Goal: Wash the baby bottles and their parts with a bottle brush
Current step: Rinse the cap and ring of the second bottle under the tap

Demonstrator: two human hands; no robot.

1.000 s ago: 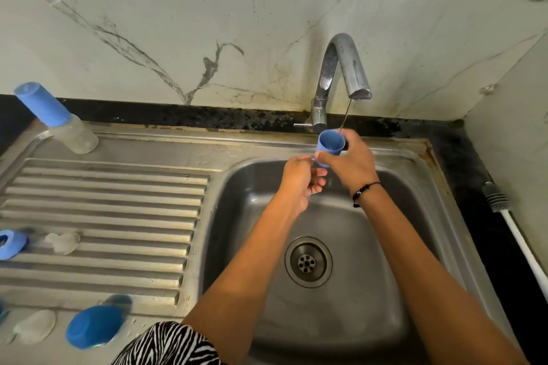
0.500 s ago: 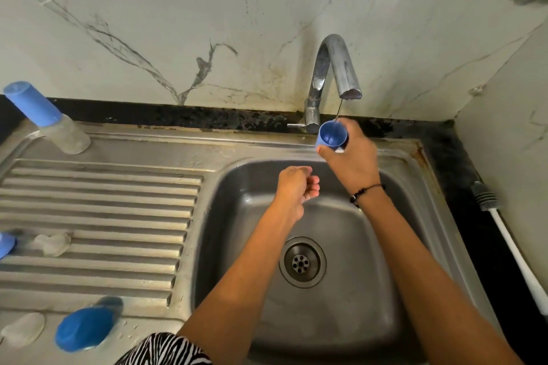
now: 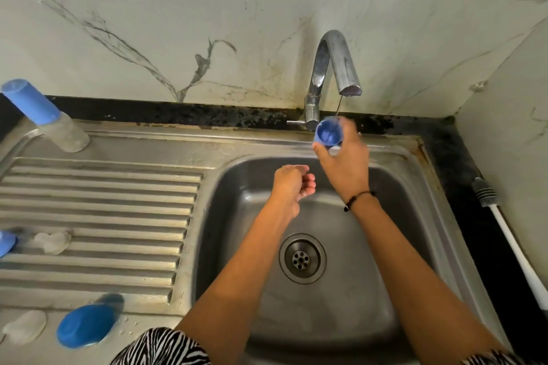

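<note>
**One blue cap under a thin stream of tap water**

One small blue cap [image 3: 328, 134] sits in the right hand [image 3: 344, 163], open mouth facing up and toward the camera, held just below the spout of the tap [image 3: 333, 74]. A thin thread of water falls from the spout to the cap's rim. The fingers wrap the cap from behind and below, thumb on its near side; the hand is blurred, so the exact finger placement is hard to read. A dark cord bracelet circles that wrist.

The left hand [image 3: 292, 184] hangs lower, over the sink basin [image 3: 400, 246], fingers curled loosely inward and holding nothing visible.

On the draining board [image 3: 98, 216], a capped bottle [image 3: 44, 115] stands at the far left corner. A clear teat [image 3: 53, 241] lies on the ribs, beside a blue part [image 3: 6, 243] cut off by the frame edge. Nearer, a blue cap [image 3: 86, 324] and another clear piece [image 3: 25, 327] are blurred. The bottle brush [image 3: 504, 234] lies on the dark counter to the right, its handle running out of frame.
</note>
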